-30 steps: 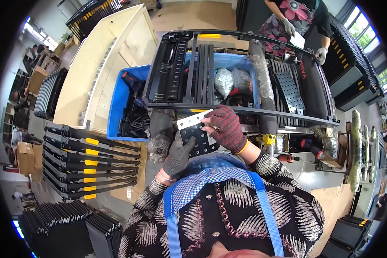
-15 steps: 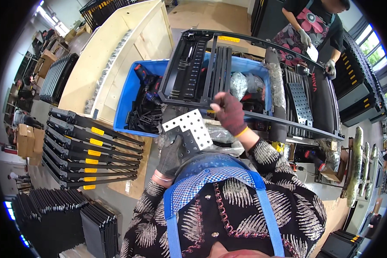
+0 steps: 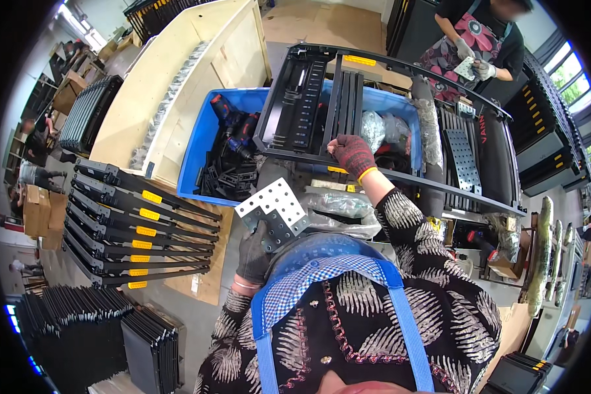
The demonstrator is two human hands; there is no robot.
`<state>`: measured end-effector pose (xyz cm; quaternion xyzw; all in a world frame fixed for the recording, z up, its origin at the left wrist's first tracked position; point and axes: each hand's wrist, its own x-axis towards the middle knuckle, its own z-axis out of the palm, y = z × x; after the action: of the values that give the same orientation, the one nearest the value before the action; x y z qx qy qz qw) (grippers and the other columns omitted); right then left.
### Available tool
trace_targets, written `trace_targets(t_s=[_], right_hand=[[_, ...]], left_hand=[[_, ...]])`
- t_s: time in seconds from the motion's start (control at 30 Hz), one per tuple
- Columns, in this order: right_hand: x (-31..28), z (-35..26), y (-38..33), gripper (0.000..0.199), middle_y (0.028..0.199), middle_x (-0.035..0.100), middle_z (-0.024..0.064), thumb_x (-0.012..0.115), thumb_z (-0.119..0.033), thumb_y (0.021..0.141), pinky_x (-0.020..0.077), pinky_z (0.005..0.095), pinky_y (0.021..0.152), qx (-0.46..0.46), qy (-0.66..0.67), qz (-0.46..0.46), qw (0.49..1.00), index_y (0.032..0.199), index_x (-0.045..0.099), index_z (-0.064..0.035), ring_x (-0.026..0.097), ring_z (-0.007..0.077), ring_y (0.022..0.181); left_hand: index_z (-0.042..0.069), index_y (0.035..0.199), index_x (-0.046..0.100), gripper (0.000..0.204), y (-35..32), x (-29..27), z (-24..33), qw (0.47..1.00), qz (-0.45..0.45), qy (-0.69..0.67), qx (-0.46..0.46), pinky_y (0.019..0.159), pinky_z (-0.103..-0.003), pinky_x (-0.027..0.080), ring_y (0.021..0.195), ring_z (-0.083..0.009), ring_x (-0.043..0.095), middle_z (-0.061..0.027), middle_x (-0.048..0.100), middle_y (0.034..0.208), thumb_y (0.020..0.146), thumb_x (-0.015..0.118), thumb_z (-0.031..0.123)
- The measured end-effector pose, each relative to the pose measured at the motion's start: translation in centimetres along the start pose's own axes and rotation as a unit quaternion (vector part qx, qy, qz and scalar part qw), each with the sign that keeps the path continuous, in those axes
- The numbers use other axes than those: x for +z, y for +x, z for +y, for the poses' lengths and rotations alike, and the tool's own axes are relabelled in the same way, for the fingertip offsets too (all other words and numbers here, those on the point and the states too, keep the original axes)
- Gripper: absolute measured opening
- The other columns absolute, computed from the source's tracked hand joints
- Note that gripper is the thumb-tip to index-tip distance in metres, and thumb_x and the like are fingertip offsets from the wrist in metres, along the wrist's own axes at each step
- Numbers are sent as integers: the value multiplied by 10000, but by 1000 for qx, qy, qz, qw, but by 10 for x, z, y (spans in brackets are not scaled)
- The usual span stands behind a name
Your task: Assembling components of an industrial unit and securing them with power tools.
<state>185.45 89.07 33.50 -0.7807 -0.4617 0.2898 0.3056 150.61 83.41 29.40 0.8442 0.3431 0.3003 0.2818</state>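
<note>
My left hand [image 3: 252,257], in a dark glove, is closed on the lower edge of a small stack of perforated metal plates [image 3: 284,197], just in front of the apron. The plates are offset, so bright and grey faces both show. A large black metal frame [image 3: 400,178] lies across the blue bin and the supports beside it. At the frame's near left crossbar, my right hand [image 3: 353,156] in a red and black glove has its fingers curled against the metal. Whether something small is pinched in those fingers is hidden.
The blue bin [image 3: 189,167] holds power drills [image 3: 241,136] and black brackets. Stacked black frames with yellow labels [image 3: 144,231] stand at left, beside a plywood crate [image 3: 233,56]. Across the frame, a co-worker's gloved hands [image 3: 482,68] hold a perforated plate. Another perforated plate [image 3: 461,161] lies at right.
My right hand's raised fingers have come down and curled against the frame's crossbar. The plates in my left hand have tilted and shifted slightly left. The co-worker's hands have come together on a plate.
</note>
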Motion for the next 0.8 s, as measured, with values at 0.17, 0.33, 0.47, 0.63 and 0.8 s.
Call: trace_targets(t_s=[0.17, 0.33, 0.47, 0.63, 0.8], right_hand=[[5, 1, 0, 193, 891, 685, 107, 634, -274, 789, 492, 352, 790, 15, -33, 29, 999, 879, 693, -115, 649, 287, 879], [4, -12, -4, 201, 921, 681, 103, 644, -285, 781, 492, 364, 788, 8, -94, 45, 995, 867, 677, -105, 643, 290, 914], [7, -11, -8, 217, 915, 674, 101, 670, -274, 758, 493, 367, 795, 2, -80, 78, 994, 905, 661, -114, 639, 289, 899], [12, 0, -38, 201, 784, 648, 86, 708, -222, 740, 479, 374, 836, -255, -12, 140, 957, 901, 664, -109, 630, 285, 787], [14, -13, -97, 205, 824, 628, 34, 735, -217, 681, 412, 452, 948, -471, -57, 178, 862, 867, 673, -158, 607, 251, 835]], left_hand=[[-23, 1253, 493, 589, 1, -4, 3, 999, 27, 23, 30, 884, -422, 468, 1008, -379, 588, -241, 579, 1129, 752, 731, 176], [-14, 1248, 501, 513, -1, -3, 6, 1000, 15, 19, 12, 889, -415, 468, 1028, -373, 578, -236, 572, 1140, 800, 688, 150], [-22, 1229, 512, 424, 11, -7, 30, 1000, -1, -20, -10, 898, -405, 463, 1035, -379, 569, -236, 561, 1159, 847, 630, 119], [-4, 1220, 525, 331, 16, 6, 31, 999, 19, -30, 17, 887, -344, 459, 1019, -281, 580, -181, 563, 1171, 911, 555, 112], [11, 1223, 528, 291, 34, 29, 61, 979, -16, -191, -67, 862, -293, 457, 989, -173, 573, -116, 571, 1161, 954, 495, 117]])
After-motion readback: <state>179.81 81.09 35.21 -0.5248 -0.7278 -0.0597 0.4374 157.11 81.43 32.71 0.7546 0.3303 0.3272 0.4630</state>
